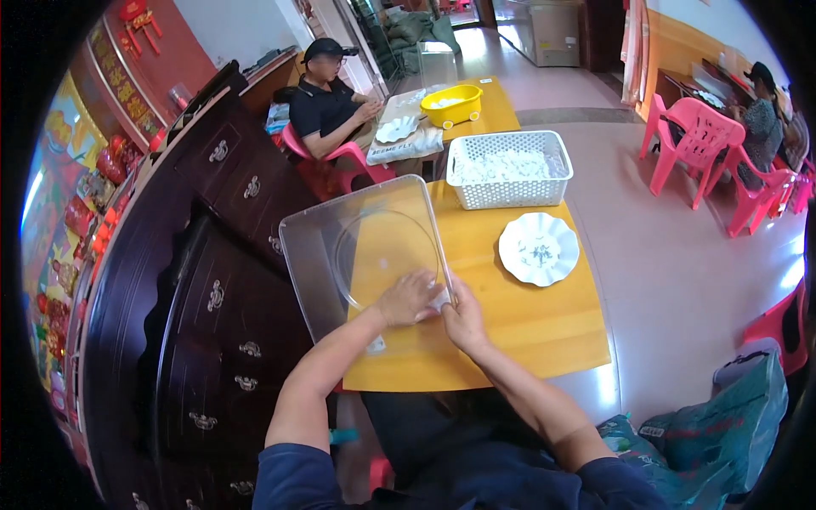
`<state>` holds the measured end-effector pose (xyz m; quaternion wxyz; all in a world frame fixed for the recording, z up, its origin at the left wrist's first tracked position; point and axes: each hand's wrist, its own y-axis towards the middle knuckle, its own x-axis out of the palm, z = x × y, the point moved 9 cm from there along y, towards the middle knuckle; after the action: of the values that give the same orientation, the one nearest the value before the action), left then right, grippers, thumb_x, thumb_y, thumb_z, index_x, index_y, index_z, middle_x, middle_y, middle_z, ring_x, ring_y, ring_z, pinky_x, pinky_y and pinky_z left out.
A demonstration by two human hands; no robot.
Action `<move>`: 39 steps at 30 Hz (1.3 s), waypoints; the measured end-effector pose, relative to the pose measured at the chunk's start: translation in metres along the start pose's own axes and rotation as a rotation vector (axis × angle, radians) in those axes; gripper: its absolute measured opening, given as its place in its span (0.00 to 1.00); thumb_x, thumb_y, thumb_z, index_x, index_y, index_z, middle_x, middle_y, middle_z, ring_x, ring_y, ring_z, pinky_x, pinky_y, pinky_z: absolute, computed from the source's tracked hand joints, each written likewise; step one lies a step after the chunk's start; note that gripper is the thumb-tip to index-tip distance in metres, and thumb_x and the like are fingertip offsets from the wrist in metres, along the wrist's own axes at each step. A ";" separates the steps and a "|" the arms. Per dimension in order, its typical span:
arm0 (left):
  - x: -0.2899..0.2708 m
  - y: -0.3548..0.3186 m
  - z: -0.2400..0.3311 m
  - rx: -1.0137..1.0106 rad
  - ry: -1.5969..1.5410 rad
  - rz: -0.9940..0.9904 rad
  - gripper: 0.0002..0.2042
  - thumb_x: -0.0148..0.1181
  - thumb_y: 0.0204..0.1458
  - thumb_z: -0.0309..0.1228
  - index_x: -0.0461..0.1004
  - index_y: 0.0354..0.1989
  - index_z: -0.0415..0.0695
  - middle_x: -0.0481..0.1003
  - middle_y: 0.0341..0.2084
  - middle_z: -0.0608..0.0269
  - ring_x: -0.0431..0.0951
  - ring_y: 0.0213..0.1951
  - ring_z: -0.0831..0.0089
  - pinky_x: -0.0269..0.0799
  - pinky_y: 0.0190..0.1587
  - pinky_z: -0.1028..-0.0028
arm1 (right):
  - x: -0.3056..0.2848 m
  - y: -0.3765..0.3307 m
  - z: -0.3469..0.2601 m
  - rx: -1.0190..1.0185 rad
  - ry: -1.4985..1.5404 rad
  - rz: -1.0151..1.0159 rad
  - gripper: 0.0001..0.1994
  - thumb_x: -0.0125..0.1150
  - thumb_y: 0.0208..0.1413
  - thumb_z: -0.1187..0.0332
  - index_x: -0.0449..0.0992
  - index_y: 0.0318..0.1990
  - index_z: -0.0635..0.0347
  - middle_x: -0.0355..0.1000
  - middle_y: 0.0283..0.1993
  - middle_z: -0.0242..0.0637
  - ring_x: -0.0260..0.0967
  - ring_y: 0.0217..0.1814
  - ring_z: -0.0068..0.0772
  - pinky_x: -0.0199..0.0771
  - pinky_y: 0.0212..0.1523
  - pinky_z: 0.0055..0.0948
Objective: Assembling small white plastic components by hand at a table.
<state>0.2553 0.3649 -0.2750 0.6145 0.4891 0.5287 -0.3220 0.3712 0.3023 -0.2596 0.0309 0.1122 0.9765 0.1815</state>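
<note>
A clear plastic tray with a round rim inside lies on the left part of the yellow wooden table. My left hand rests flat on the tray's near right corner. My right hand is just beside it at that corner, pinching a small white piece between both hands; what it is I cannot tell. A white scalloped plate with a dark pattern lies to the right. Behind it stands a white perforated basket holding white pieces.
A dark wooden cabinet runs along the left. At a farther table a seated person works near a yellow bowl. Pink plastic chairs and another person are at right. A green bag sits low right.
</note>
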 end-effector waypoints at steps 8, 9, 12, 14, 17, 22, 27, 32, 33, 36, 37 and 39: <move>0.014 0.006 0.009 0.109 -0.070 -0.161 0.20 0.63 0.47 0.34 0.72 0.50 0.45 0.73 0.42 0.49 0.76 0.45 0.49 0.75 0.47 0.55 | 0.000 0.005 0.018 0.041 0.064 0.063 0.34 0.53 0.51 0.83 0.63 0.70 0.59 0.68 0.62 0.54 0.65 0.66 0.55 0.65 0.66 0.40; 0.018 0.006 0.008 0.108 -0.048 -0.184 0.17 0.62 0.48 0.34 0.73 0.46 0.44 0.74 0.39 0.50 0.78 0.42 0.50 0.76 0.43 0.56 | 0.002 0.007 0.022 0.061 0.049 0.052 0.34 0.54 0.52 0.82 0.63 0.70 0.58 0.68 0.62 0.54 0.66 0.65 0.54 0.66 0.66 0.40; 0.024 0.008 -0.001 0.070 -0.012 -0.249 0.13 0.60 0.48 0.34 0.75 0.42 0.44 0.76 0.36 0.51 0.80 0.39 0.51 0.78 0.38 0.56 | 0.004 0.016 0.028 0.074 -0.001 0.057 0.33 0.56 0.53 0.82 0.64 0.69 0.57 0.70 0.62 0.51 0.67 0.65 0.46 0.67 0.65 0.36; 0.025 0.012 -0.005 0.032 -0.008 -0.292 0.13 0.60 0.49 0.34 0.76 0.42 0.45 0.76 0.35 0.52 0.80 0.38 0.52 0.78 0.36 0.56 | 0.004 0.022 0.029 0.077 -0.039 0.071 0.32 0.57 0.54 0.83 0.65 0.69 0.57 0.72 0.61 0.48 0.69 0.65 0.38 0.68 0.63 0.31; 0.003 0.029 -0.012 -0.084 -0.037 -0.258 0.11 0.61 0.47 0.32 0.77 0.40 0.47 0.79 0.33 0.55 0.81 0.36 0.52 0.78 0.36 0.56 | 0.007 0.030 0.043 0.216 -0.001 0.036 0.31 0.59 0.54 0.82 0.66 0.68 0.58 0.73 0.60 0.47 0.72 0.58 0.37 0.72 0.58 0.32; -0.038 0.036 -0.062 -0.305 -0.017 -0.211 0.08 0.59 0.54 0.35 0.77 0.42 0.53 0.81 0.32 0.52 0.82 0.36 0.50 0.77 0.37 0.54 | 0.014 0.046 0.061 0.312 0.144 0.044 0.34 0.49 0.49 0.82 0.65 0.68 0.57 0.73 0.59 0.54 0.71 0.61 0.53 0.70 0.60 0.38; -0.081 0.041 -0.103 -0.624 -0.116 -0.025 0.08 0.57 0.60 0.39 0.78 0.43 0.53 0.81 0.35 0.51 0.81 0.37 0.48 0.75 0.36 0.52 | 0.012 0.065 0.077 0.395 0.294 0.090 0.34 0.51 0.47 0.84 0.67 0.67 0.57 0.75 0.58 0.51 0.73 0.61 0.45 0.71 0.59 0.36; -0.122 0.003 -0.114 -0.863 -0.781 0.431 0.11 0.53 0.65 0.40 0.75 0.38 0.45 0.75 0.20 0.66 0.75 0.21 0.72 0.68 0.23 0.69 | 0.023 0.088 0.033 0.324 0.371 0.130 0.33 0.51 0.48 0.84 0.67 0.67 0.58 0.76 0.54 0.50 0.75 0.57 0.44 0.75 0.54 0.34; -0.124 0.006 -0.097 -0.897 -0.968 0.482 0.12 0.51 0.66 0.42 0.72 0.36 0.47 0.68 0.18 0.72 0.67 0.18 0.84 0.60 0.18 0.79 | 0.022 0.092 0.035 0.471 0.294 0.068 0.32 0.51 0.49 0.82 0.67 0.67 0.56 0.77 0.53 0.50 0.76 0.55 0.46 0.76 0.50 0.35; -0.133 0.008 -0.037 -0.963 -1.324 0.444 0.09 0.50 0.68 0.41 0.67 0.39 0.50 0.67 0.18 0.70 0.62 0.13 0.84 0.53 0.12 0.82 | 0.015 0.111 0.050 0.534 -0.035 0.104 0.33 0.52 0.51 0.79 0.67 0.68 0.47 0.76 0.51 0.52 0.78 0.50 0.50 0.79 0.43 0.41; -0.128 0.001 -0.021 -0.978 -1.367 0.448 0.10 0.50 0.68 0.41 0.67 0.39 0.50 0.67 0.17 0.70 0.62 0.12 0.84 0.53 0.12 0.82 | 0.022 0.118 0.057 0.553 -0.029 0.114 0.33 0.52 0.51 0.79 0.68 0.68 0.44 0.76 0.52 0.52 0.77 0.51 0.50 0.79 0.44 0.41; -0.112 -0.013 0.010 -0.943 -1.454 0.427 0.10 0.50 0.68 0.41 0.68 0.40 0.49 0.67 0.17 0.68 0.62 0.13 0.84 0.55 0.13 0.82 | 0.028 0.130 0.063 0.578 -0.026 0.128 0.34 0.52 0.50 0.79 0.68 0.67 0.42 0.76 0.52 0.52 0.77 0.52 0.49 0.78 0.46 0.42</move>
<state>0.2203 0.3380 -0.1704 0.9821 -0.0516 -0.0166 -0.1802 0.3777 0.4487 -0.2724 -0.0015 0.1800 0.9782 -0.1039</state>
